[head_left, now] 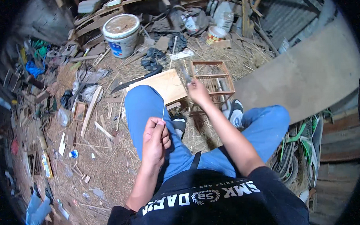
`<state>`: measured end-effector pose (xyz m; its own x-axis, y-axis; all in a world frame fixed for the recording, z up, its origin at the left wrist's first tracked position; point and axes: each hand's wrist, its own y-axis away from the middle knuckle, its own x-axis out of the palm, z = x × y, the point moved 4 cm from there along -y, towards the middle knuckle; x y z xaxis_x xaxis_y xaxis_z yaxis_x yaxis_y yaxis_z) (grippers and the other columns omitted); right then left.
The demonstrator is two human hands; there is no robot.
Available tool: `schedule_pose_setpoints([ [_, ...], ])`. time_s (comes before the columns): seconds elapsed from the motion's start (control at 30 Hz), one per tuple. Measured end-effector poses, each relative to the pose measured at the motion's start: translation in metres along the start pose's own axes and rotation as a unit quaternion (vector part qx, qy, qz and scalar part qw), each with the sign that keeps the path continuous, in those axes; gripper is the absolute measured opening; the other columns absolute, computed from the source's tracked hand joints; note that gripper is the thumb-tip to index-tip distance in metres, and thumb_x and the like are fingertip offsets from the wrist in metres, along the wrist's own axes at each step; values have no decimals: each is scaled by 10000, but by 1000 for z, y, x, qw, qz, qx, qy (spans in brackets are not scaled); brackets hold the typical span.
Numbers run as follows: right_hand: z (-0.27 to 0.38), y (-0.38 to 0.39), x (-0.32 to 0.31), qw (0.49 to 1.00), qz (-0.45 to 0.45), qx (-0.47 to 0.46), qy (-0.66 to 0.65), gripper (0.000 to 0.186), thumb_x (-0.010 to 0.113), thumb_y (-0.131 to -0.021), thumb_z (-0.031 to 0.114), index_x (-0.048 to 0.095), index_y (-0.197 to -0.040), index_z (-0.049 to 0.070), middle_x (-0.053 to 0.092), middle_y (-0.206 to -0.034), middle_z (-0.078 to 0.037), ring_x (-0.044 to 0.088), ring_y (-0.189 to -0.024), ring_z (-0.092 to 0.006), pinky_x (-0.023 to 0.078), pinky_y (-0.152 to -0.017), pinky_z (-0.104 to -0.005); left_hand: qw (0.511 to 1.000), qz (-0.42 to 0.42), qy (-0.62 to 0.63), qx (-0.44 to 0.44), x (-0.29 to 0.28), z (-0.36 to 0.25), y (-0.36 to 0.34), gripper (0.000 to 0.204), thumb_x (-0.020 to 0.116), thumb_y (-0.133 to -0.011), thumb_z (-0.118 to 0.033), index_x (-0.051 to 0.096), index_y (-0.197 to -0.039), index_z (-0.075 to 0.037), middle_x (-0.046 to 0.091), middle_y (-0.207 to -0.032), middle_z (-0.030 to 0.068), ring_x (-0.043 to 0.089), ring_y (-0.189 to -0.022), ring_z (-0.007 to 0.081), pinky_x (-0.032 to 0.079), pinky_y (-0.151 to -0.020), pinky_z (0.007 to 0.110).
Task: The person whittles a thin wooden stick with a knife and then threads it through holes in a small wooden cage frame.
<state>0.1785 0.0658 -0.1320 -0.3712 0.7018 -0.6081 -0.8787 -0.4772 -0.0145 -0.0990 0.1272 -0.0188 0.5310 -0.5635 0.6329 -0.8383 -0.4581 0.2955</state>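
Observation:
My left hand (155, 139) is closed in a pinch over my left thigh, gripping a thin pale wooden stick (163, 112) that points up and away from me. Farther forward, my right hand (198, 91) is wrapped round a knife (186, 73), its blade pointing away. Just beyond that hand stands a small slatted wooden frame (211, 75), like a little cage, between my feet. A flat light wooden board (166, 85) lies beyond my left knee. At its far left edge rests a long dark machete (134, 82) with a black handle.
A white lidded bucket (121, 34) and a smaller tin (216, 34) stand at the back. A large grey sheet (295, 75) leans at the right, near a green bicycle-like thing (298, 147). Wood scraps, straw and plastic litter the floor. Someone's legs (37, 209) show at lower left.

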Motion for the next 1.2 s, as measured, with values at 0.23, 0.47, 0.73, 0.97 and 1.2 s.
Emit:
schedule_pose_setpoints([
  [0.23,-8,-31,116,980,114,-89,137,367,681,-915,221,643,-1232,39,705,-1004,-241,682,-962,-435,525,-862,-537,996,-72,-17,41,-16,-19,-6,71,527,-1085,-223,510,-1095,-155,344,-678,-73,262,-518,31,202,-446,221],
  [0.47,19,-29,109,962,58,-199,175,384,677,-913,161,609,-1271,41,689,-917,-222,683,-888,-412,544,-814,-498,980,-122,-104,115,-18,-21,-23,75,539,-1082,-187,521,-1119,-124,406,-681,-90,298,-505,2,231,-429,214],
  [0.73,132,-31,-26,913,164,-115,-354,333,631,-1015,222,590,-1271,14,704,-976,-85,666,-858,-153,547,-767,-305,988,-47,-101,104,11,-6,-60,78,542,-1080,-186,530,-1116,-118,425,-682,-89,313,-498,2,245,-422,213],
  [0.97,145,-37,-121,930,138,-129,-314,309,666,-980,123,580,-1257,18,698,-1001,-68,663,-880,-109,521,-790,-253,990,46,-126,39,43,19,-83,82,545,-1077,-187,543,-1130,-124,417,-655,-99,296,-493,-1,229,-421,210],
  [1.2,116,-52,-195,946,131,-113,-274,245,682,-979,105,602,-1202,44,609,-936,-12,628,-804,-74,578,-701,-261,971,63,-208,100,62,25,-90,49,555,-1063,-111,569,-1067,-65,460,-741,-92,355,-623,-7,257,-529,204],
])
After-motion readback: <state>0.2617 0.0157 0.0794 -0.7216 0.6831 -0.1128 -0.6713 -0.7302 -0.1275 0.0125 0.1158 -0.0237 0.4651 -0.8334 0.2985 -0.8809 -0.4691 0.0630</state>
